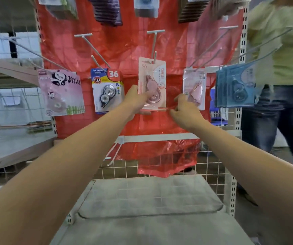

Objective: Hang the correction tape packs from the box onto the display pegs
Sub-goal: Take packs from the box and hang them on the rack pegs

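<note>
The light, stiff pink carded correction tape pack (pixel 152 84) is gripped at its lower edge by the left hand (pixel 136 101), best held there, while the right hand (pixel 184 110), just beside it, is loosely curled and holds nothing.

Stationery shop — display pegs (pixel 154 43), carded packs (pixel 107 90)

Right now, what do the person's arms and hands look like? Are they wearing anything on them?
Both arms are bare all the way from the bottom of the picture to the hands. No sleeves show. The left hand and the right hand have no gloves, and I can see no watch, bracelet or ring, though the picture is a little blurry. No cables or markings show on them.
</note>
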The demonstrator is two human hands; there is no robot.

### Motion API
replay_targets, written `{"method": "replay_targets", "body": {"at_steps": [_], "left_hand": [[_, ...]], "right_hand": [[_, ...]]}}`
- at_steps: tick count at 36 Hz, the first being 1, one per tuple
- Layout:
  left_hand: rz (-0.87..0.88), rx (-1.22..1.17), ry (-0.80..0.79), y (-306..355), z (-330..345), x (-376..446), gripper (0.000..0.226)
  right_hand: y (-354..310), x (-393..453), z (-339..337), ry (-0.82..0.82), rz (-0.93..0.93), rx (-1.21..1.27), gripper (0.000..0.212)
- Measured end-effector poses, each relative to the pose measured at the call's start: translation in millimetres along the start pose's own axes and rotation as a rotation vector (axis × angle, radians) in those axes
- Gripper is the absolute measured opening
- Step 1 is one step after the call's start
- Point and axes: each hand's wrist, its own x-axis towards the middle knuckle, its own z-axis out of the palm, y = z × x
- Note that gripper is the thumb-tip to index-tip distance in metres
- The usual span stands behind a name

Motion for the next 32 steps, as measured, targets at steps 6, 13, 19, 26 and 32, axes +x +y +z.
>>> {"method": "replay_targets", "body": {"at_steps": [6, 13, 19, 26, 32], "left_hand": [[-0.071, 0.132, 0.089, -18, 7, 27, 0.051], [-0.119, 0.271, 0.202, -22, 16, 57, 0.061], [-0.245, 0.245, 0.125, -49, 23, 49, 0.045], [-0.046, 0.59, -0.145, -95, 27, -1, 0.018], [0.242, 0.999, -0.353, -120, 18, -76, 0.014]], "right_hand": [[12, 6, 21, -0.047, 0.008, -0.088, 0.039], [24, 23, 37, -0.087, -0.046, -0.172, 0.038], [33, 16, 46, -0.106, -0.019, -0.159, 0.047], [47, -15, 47, -0.134, 0.059, -0.19, 0.041], [57, -64, 54, -0.199, 0.084, -0.195, 0.037]]}}
